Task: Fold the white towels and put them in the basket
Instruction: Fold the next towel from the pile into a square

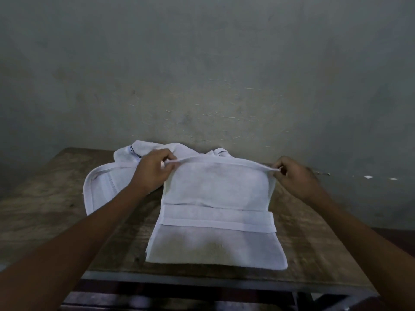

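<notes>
Towel [215, 221], white, lies partly folded on the wooden surface [45, 209], its near portion flat and its far edge raised. Left hand [152, 173] pinches the far-left corner between thumb and fingers [168, 156]. Right hand [296, 176] pinches the far-right corner likewise. Second white towel [107, 182] lies crumpled just beside, partly under the left hand, against the grey wall [202, 63].

- Left hand [155, 170] and right hand [296, 176] each pinch a far corner of a white towel [215, 221], lifting its far edge.
- Its near half lies flat on the wooden surface [45, 209].
- Another towel [107, 182] lies crumpled behind the left hand.
</notes>
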